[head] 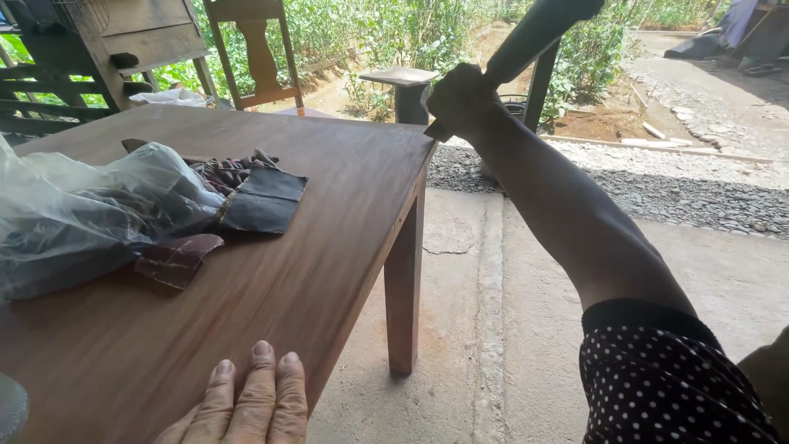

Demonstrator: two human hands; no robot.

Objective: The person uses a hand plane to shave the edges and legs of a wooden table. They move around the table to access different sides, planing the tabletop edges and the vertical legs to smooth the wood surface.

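head view: left hand (246, 403) flat near table edge (374, 271)

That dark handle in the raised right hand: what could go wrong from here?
The right hand grips the dark handle raised beyond the table corner; a swing might clip the edge. The left hand rests flat on the tabletop, possibly within a downward stroke's path.

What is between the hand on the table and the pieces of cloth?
Nothing visible. The left hand lies flat at the near edge of the wooden table, and only bare tabletop runs from it to the dark cloth pieces beside the clear plastic bag.
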